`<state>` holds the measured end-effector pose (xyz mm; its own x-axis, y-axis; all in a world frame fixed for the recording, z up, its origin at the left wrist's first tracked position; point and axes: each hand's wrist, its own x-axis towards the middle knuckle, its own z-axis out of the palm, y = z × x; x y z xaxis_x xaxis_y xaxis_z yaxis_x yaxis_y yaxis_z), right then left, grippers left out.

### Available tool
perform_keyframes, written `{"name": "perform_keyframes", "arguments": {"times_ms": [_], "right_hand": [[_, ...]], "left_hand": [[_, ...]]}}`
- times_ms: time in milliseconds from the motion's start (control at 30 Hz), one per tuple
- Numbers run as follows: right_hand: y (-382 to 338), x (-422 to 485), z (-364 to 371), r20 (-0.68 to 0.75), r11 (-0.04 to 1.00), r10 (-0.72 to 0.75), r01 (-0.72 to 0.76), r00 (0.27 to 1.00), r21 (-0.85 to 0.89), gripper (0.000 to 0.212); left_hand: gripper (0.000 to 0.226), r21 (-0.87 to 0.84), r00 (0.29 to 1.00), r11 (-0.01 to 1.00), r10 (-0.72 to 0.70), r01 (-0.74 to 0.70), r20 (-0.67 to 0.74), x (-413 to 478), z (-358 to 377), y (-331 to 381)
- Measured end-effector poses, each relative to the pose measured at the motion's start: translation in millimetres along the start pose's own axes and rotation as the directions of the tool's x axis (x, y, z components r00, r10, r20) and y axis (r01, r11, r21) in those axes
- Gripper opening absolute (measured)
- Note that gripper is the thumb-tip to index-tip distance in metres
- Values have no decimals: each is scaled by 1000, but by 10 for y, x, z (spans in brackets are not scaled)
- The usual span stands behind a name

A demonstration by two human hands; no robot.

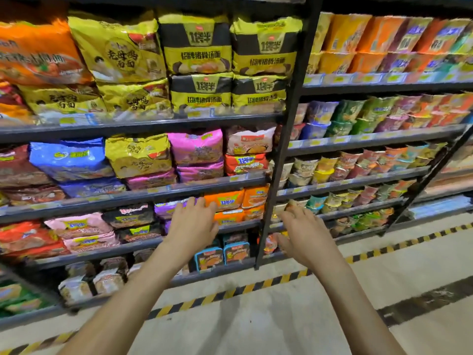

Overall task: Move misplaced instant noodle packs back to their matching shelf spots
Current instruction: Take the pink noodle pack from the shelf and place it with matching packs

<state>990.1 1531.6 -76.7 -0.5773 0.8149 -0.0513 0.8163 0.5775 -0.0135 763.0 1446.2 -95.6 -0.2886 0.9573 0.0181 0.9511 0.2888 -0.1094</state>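
Our left hand (pixel 192 224) and right hand (pixel 304 233) reach at the noodle shelves (pixel 143 125), both spread, holding nothing.
The left hand is before the orange packs (pixel 225 201); the black post (pixel 284 155) parts it from the right hand, near the cups (pixel 332 201). Up top we count four yellow-and-black packs (pixel 198 44) reading 招牌猪骨汤面. One yellow pack (pixel 138 155) lies a shelf lower, between blue packs (pixel 69 160) and pink packs (pixel 195 147).

Noodle packs (pixel 197 47) left of cups (pixel 320 166)

Dark metal shelving (pixel 289 119) stands on hazard-striped floor (pixel 256 316).
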Motion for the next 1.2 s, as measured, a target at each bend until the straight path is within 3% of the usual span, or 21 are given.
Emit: {"name": "perform_keyframes", "arguments": {"times_ms": [433, 633, 800, 933, 1100, 1200], "right_hand": [[640, 1242, 220, -16, 991, -133, 133, 991, 0, 53], [833, 1877, 386, -36, 989, -126, 128, 991, 72, 64], [953, 2538, 510, -141, 951, -106, 142, 984, 276, 71], [967, 2982, 671, -240, 836, 6, 126, 971, 534, 76], [980, 3383, 942, -304, 713, 32, 191, 952, 675, 77], [994, 3689, 1060, -335, 663, 68, 209, 940, 719, 78]], "left_hand": [[45, -6, 989, 989, -150, 150, -3, 999, 302, 332], [54, -226, 984, 967, -143, 116, -108, 1746, 474, 356], [63, -523, 950, 848, -224, 81, -217, 2443, 645, 306], [70, -691, 921, 722, -282, 18, -270, 2890, 884, 226], [78, -811, 905, 582, -314, -56, -288, 3250, 1130, 202], [83, -832, 883, 550, -354, -69, -307, 3462, 1276, 215]]}}
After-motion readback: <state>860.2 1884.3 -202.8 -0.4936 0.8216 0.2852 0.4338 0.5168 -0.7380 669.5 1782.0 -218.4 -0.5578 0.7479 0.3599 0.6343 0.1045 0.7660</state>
